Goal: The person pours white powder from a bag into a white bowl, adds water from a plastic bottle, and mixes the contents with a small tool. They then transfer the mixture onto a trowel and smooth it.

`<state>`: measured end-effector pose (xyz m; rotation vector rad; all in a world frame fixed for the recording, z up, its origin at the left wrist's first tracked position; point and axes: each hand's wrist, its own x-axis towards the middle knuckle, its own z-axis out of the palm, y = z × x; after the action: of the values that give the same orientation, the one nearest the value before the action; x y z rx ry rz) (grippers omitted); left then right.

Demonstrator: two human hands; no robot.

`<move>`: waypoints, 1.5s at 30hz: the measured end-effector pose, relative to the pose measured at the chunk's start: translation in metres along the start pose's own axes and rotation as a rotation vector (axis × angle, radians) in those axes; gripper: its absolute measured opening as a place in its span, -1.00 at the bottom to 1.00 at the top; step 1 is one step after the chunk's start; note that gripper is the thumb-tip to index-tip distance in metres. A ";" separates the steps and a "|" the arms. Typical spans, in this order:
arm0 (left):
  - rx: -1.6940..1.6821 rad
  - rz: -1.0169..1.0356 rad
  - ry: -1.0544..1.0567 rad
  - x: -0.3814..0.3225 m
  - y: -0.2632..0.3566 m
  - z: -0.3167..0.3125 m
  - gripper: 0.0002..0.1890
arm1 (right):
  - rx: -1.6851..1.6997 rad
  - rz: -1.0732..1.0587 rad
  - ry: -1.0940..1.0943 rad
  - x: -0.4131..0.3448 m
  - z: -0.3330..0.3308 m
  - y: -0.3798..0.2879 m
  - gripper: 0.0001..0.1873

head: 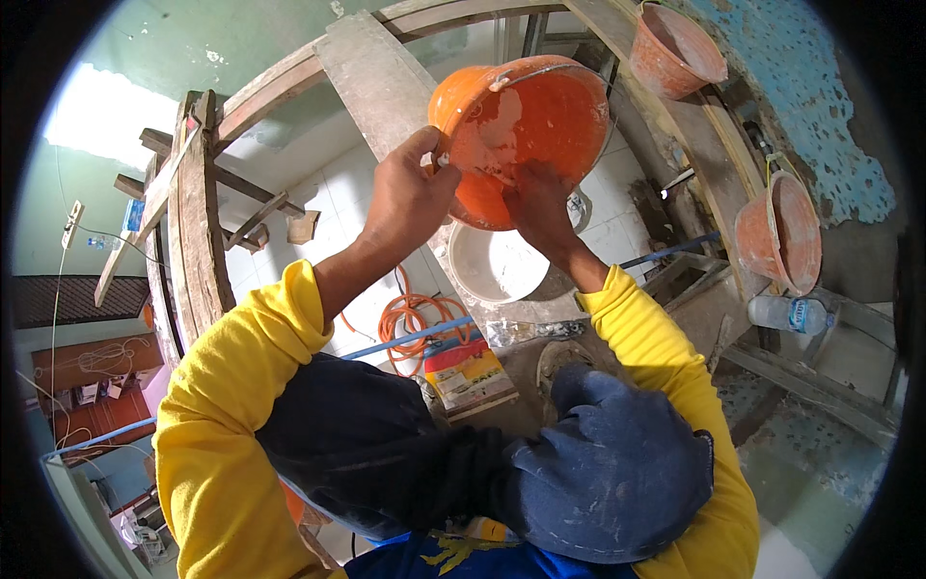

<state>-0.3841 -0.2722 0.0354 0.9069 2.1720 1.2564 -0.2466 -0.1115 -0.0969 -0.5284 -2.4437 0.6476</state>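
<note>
An orange plastic bucket (535, 123) with a wire handle is tipped so that its mouth faces me. My left hand (416, 184) grips its rim at the left. My right hand (542, 206) reaches over the bucket's lower edge, its fingers inside; whether they grip anything is hidden. Pale residue clings to the inner wall. Below the bucket, a round white tub (499, 264) holding white material rests on the plank. Nearer my knees lies a putty knife (535, 331) coated with white residue.
A wooden plank (376, 79) runs beneath the work between scaffold beams. Two stained orange buckets (676, 51) hang or stand at the right, near a water bottle (788, 315). An orange hose (412, 318) lies coiled on the tiled floor below. A colourful printed bag (470, 376) is by my feet.
</note>
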 end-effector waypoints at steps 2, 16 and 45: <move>-0.014 0.022 -0.012 0.007 0.000 0.002 -0.86 | 0.056 0.077 -0.079 0.000 -0.002 0.021 -0.79; -0.160 -0.071 0.105 0.050 -0.048 -0.021 -0.82 | -0.188 0.032 -0.145 -0.094 -0.087 0.005 -0.68; -0.069 0.012 0.034 0.028 -0.032 -0.024 -0.85 | -0.212 -0.105 -0.036 -0.019 -0.083 0.001 -0.82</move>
<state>-0.4290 -0.2768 0.0169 0.8786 2.1379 1.3530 -0.1820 -0.0921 -0.0442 -0.4698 -2.5702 0.3595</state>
